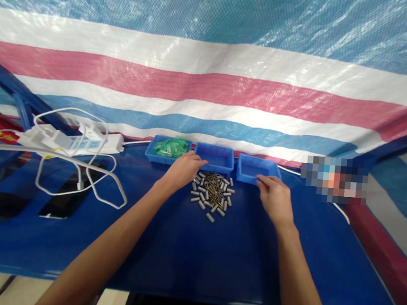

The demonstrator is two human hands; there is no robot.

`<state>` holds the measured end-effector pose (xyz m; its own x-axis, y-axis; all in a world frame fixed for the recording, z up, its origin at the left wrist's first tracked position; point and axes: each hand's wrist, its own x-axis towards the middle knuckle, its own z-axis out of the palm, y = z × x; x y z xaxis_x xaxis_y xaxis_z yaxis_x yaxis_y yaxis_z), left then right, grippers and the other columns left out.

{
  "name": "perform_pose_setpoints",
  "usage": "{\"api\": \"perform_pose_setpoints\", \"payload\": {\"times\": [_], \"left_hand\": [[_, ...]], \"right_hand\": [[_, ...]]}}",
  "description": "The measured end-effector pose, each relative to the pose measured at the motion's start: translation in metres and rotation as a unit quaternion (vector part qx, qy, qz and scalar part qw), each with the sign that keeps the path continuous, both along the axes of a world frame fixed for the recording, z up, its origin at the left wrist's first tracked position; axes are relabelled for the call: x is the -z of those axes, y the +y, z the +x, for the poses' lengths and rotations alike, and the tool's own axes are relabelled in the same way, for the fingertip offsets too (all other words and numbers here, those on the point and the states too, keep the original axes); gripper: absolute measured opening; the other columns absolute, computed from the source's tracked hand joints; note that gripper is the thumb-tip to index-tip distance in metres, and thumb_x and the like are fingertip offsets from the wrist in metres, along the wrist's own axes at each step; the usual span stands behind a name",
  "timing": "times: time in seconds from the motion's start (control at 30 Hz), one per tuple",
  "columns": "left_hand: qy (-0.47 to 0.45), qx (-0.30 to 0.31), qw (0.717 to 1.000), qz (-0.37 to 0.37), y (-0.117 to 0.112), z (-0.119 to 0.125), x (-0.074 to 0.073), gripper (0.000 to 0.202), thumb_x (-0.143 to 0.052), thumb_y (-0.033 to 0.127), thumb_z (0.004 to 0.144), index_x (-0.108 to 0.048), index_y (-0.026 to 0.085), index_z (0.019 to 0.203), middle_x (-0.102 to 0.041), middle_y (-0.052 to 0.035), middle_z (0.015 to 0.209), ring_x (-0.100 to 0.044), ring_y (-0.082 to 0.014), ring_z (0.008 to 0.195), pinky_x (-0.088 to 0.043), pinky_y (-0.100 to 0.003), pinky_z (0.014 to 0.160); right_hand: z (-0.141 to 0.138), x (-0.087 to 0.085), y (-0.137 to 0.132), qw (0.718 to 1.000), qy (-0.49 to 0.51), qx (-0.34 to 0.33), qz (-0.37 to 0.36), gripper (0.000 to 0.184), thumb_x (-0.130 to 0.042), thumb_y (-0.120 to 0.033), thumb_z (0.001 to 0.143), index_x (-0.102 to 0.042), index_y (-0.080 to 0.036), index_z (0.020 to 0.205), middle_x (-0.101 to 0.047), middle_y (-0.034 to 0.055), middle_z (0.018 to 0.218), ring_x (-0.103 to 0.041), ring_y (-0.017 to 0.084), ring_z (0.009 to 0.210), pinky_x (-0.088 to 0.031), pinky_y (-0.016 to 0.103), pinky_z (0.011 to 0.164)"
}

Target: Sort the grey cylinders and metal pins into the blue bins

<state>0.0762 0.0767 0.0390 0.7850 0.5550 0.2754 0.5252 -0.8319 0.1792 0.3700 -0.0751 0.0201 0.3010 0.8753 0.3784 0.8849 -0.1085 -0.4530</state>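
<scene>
On the table, a heap of brass-coloured screws (pixel 216 187) lies among several short silvery cylinders (pixel 210 217). Behind the heap is the middle blue tray (pixel 219 169). My left hand (pixel 185 169) is at that tray's front left corner, its fingers closed together; whatever they hold is hidden. My right hand (pixel 274 196) pinches at the front rim of the right blue tray (pixel 247 179), its fingertips partly out of sight. The left blue tray (pixel 160 158) holds green plastic wrapping (pixel 171 147), just beyond my left hand.
A white power strip (pixel 113 143) with plugs and looped white cables (pixel 118 185) occupies the left side. A dark phone (pixel 62 202) lies under the cables. A striped plastic sheet (pixel 209 86) hangs behind the table (pixel 197 261). Something pixelated (pixel 334 179) is at the right.
</scene>
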Motion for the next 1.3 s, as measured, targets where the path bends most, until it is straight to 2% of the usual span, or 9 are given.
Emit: {"api": "perform_pose_setpoints", "payload": {"times": [0.07,0.2,0.47,0.7,0.83,0.93,1.07,1.17,1.3], "left_hand": [[0.002,-0.006,1.0,0.003,-0.001,-0.002,0.0,0.041,-0.051,0.006,0.095,-0.075,0.013,0.127,-0.077,-0.0137,0.103,-0.062,-0.0271,0.096,-0.056,-0.04,0.092],[0.0,-0.02,1.0,0.009,0.0,0.0,0.002,0.042,-0.049,0.008,0.096,-0.074,0.013,0.129,-0.077,-0.0142,0.102,-0.061,-0.0266,0.096,-0.056,-0.041,0.093],[-0.039,-0.021,0.999,0.0,-0.002,0.001,0.009,0.038,-0.05,0.009,0.098,-0.076,0.017,0.125,-0.077,-0.0124,0.102,-0.063,-0.0257,0.097,-0.055,-0.04,0.096],[-0.114,-0.011,0.993,0.005,-0.016,0.001,0.014,0.035,-0.052,0.017,0.102,-0.071,0.015,0.131,-0.071,-0.0161,0.125,-0.062,-0.0272,0.109,-0.053,-0.045,0.102],[-0.161,-0.002,0.987,0.015,-0.03,-0.005,0.012,0.033,-0.051,0.016,0.102,-0.072,0.017,0.127,-0.071,-0.0136,0.125,-0.061,-0.0262,0.111,-0.054,-0.044,0.102],[-0.194,-0.018,0.981,-0.015,-0.039,-0.018,0.012,0.03,-0.053,0.016,0.101,-0.074,0.018,0.121,-0.075,-0.0113,0.113,-0.064,-0.024,0.104,-0.055,-0.04,0.098],[-0.224,-0.089,0.968,-0.073,-0.042,-0.04,0.018,0.025,-0.056,0.019,0.099,-0.077,0.018,0.112,-0.076,-0.0087,0.098,-0.069,-0.0208,0.092,-0.057,-0.034,0.087],[-0.23,-0.144,0.957,-0.105,-0.039,-0.054,0.025,0.024,-0.058,0.019,0.096,-0.078,0.019,0.11,-0.076,-0.0073,0.094,-0.069,-0.0185,0.082,-0.055,-0.03,0.079],[-0.201,-0.18,0.954,-0.133,-0.035,-0.068,0.03,0.023,-0.059,0.019,0.093,-0.078,0.02,0.105,-0.074,-0.0036,0.08,-0.066,-0.017,0.07,-0.05,-0.028,0.073]], "right_hand": [[-0.001,0.008,0.006,1.0,0.0,0.01,-0.001,0.032,-0.054,-0.028,0.097,-0.079,-0.018,0.115,-0.075,0.0161,0.111,-0.074,0.028,0.088,-0.059,0.046,0.091],[-0.004,0.015,0.018,0.998,0.048,-0.038,0.024,0.035,-0.056,-0.031,0.097,-0.075,-0.02,0.124,-0.073,0.0138,0.116,-0.072,0.022,0.079,-0.061,0.043,0.088],[-0.01,0.016,0.02,0.992,0.096,-0.053,0.056,0.032,-0.058,-0.034,0.097,-0.076,-0.021,0.12,-0.072,0.0132,0.116,-0.071,0.022,0.076,-0.062,0.044,0.084],[-0.009,0.014,0.016,0.99,0.116,-0.066,0.048,0.033,-0.06,-0.034,0.096,-0.075,-0.022,0.123,-0.071,0.0131,0.125,-0.072,0.021,0.079,-0.063,0.044,0.083],[-0.017,0.007,0.013,0.992,0.101,-0.048,0.066,0.036,-0.059,-0.032,0.097,-0.072,-0.024,0.129,-0.067,0.0133,0.134,-0.07,0.02,0.074,-0.063,0.044,0.08],[-0.034,-0.003,0.016,0.992,0.066,-0.05,0.097,0.033,-0.058,-0.027,0.097,-0.073,-0.024,0.126,-0.069,0.0129,0.129,-0.07,0.023,0.081,-0.06,0.047,0.089],[-0.071,-0.018,0.035,0.984,0.022,-0.145,0.103,0.033,-0.056,-0.023,0.097,-0.072,-0.024,0.126,-0.07,0.0124,0.126,-0.064,0.031,0.119,-0.05,0.051,0.11],[-0.104,-0.026,0.057,0.976,-0.013,-0.196,0.089,0.035,-0.057,-0.022,0.096,-0.071,-0.024,0.128,-0.064,0.0128,0.138,-0.058,0.033,0.128,-0.045,0.055,0.114],[-0.145,-0.028,0.088,0.967,-0.062,-0.242,0.04,0.034,-0.062,-0.025,0.094,-0.072,-0.026,0.127,-0.057,0.0123,0.147,-0.049,0.037,0.138,-0.042,0.06,0.115]]}}
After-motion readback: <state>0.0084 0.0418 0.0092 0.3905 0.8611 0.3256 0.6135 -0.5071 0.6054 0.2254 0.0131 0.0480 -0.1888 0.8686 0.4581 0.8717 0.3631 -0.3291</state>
